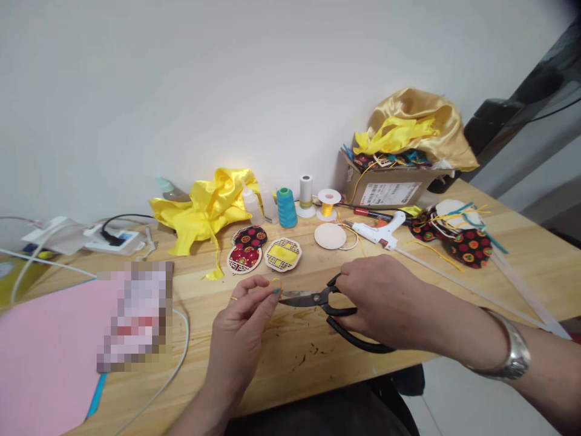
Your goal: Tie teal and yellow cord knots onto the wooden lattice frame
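My left hand (242,324) pinches a small loop of yellow cord (277,283) with a bit of teal at its base. A pair of black-handled scissors (316,299) is in my right hand (379,300), its fingers wrapped round the handles. The blade tips reach the cord, right beside my left fingertips. Whether the blades touch the cord I cannot tell. Just beyond my hands lie a wooden lattice piece with yellow fabric (283,255), a round red patterned piece with lattice edging (245,259) and a plain pale disc (330,236).
At the back stand a teal thread cone (287,209), a spool of yellow cord (328,204) and yellow satin fabric (204,203). A white glue gun (380,230) lies near a cardboard box (390,184) stuffed with fabric. Pink sheets (49,339) and a white cable (185,345) are at left.
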{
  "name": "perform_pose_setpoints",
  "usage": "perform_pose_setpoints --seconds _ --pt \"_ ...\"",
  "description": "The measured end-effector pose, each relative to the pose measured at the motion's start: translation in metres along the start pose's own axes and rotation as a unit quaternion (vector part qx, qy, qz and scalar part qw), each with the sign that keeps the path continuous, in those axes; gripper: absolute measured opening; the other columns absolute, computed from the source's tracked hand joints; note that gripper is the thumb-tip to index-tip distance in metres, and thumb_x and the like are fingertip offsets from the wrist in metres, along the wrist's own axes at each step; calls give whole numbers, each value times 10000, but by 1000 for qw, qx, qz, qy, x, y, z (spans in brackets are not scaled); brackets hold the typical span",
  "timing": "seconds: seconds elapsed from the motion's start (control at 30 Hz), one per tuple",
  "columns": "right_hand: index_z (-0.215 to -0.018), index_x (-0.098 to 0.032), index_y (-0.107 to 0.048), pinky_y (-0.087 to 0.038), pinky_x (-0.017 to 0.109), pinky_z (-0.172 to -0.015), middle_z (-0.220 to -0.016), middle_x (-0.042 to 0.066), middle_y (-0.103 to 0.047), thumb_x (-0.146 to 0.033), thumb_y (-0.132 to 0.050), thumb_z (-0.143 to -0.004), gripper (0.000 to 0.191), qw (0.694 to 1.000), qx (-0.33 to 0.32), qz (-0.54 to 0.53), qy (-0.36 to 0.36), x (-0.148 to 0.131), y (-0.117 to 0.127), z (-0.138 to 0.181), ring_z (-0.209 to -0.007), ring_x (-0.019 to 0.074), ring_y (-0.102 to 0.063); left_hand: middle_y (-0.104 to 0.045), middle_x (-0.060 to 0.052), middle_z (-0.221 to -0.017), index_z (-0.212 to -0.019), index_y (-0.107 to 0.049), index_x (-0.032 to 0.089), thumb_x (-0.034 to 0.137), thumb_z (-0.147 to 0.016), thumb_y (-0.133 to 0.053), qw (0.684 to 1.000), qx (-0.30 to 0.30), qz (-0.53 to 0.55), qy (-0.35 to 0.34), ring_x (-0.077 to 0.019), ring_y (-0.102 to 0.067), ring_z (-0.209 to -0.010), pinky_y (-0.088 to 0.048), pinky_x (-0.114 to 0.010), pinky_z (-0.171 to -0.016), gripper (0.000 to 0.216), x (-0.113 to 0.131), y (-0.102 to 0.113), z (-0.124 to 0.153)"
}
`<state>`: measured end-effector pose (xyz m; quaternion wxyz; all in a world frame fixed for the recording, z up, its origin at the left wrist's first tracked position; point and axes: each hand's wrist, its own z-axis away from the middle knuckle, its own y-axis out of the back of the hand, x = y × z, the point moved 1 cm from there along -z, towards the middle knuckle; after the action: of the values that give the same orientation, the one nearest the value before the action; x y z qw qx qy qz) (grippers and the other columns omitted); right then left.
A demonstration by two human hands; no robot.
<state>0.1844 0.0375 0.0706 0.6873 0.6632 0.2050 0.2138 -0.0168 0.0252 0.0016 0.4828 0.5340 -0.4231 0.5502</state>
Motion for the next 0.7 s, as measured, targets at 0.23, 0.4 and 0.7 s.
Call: perform_pose_setpoints --seconds 0.23,0.4,0.7 --pt "-618 -173 -638 -369 276 -485 -610 66 -649 -435 -568 -748 302 1000 4 10 5 0 2 0 -559 203 -600 -524 -37 -1032 -749 -735 211 292 -704 -685 999 -21 -36 -26 -149 -522 -841 -370 -211 -547 105 -2 0 1" --pt "-627 -173 -644 -361 271 -476 -622 66 -657 -459 -572 -746 318 1000 -8 13 3 0 3 0 -562 206 -606 -516 -16 -1032 -756 -730 226 302 -721 -671 998 -33 -43 -21 -117 -513 -777 -374 -213 -574 103 -4 0 2" --pt "-656 -182 -639 -354 277 -491 -654 51 -666 -431 -553 -765 285 1000 -26 12 6 1 3 1 -595 210 -617 -529 -4 -987 -740 -723 235 313 -718 -671 998 -33 -38 -26 -118 -515 -782 -390 -214 -621 96 -5 0 2"
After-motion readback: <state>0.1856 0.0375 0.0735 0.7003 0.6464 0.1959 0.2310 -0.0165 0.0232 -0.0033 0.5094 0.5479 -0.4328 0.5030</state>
